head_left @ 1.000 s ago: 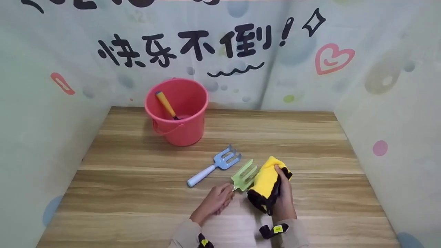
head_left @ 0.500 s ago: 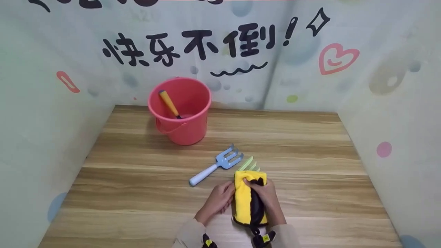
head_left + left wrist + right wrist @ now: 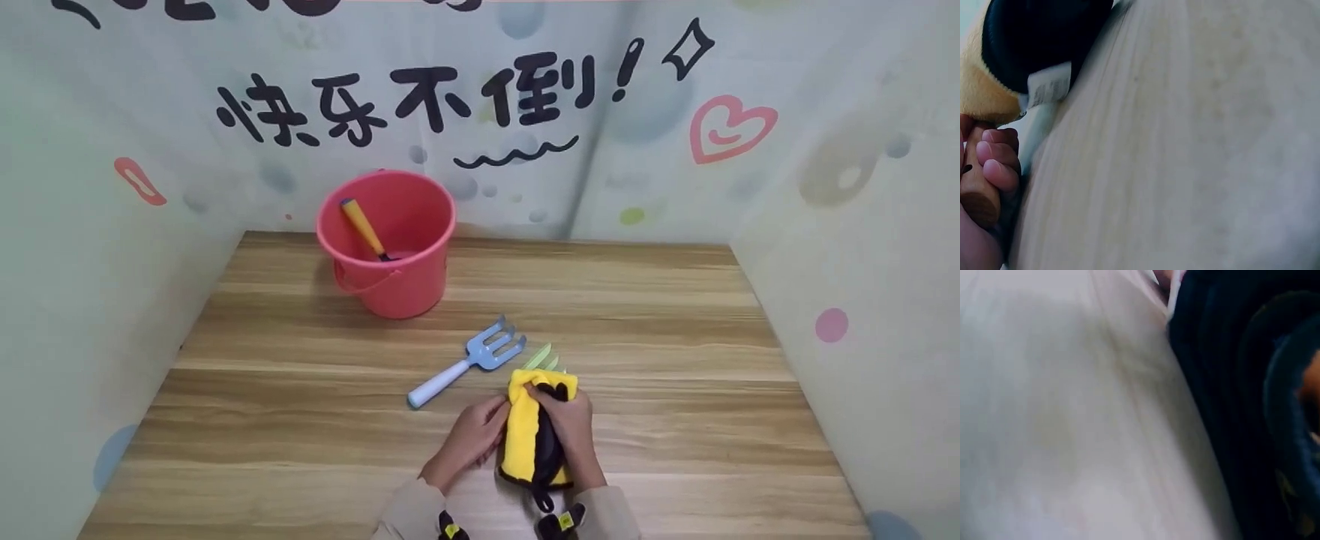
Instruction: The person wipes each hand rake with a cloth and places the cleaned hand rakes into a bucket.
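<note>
My left hand (image 3: 474,433) grips the wooden handle (image 3: 980,194) of a green garden hand fork (image 3: 538,355), fingers curled round it. Only the tips of the fork's tines show past the cloth in the head view. My right hand (image 3: 571,424) holds a folded yellow and black plush cloth (image 3: 520,442) over the fork, thumb pressed on its upper part. A black loop hangs from the cloth's near end. The left wrist view shows a white label (image 3: 1050,84) on the cloth. Its dark folded edge (image 3: 1213,382) fills the right of the right wrist view.
A light blue hand fork (image 3: 466,363) lies on the wooden table (image 3: 645,300), just left of the green tines. Behind it stands a pink bucket (image 3: 409,289) with a yellow-handled tool (image 3: 363,229) inside. A printed curtain (image 3: 525,187) closes off the back.
My right hand has brought the cloth left, from beside the green fork to over it, covering most of its head. My left hand keeps its hold on the handle.
</note>
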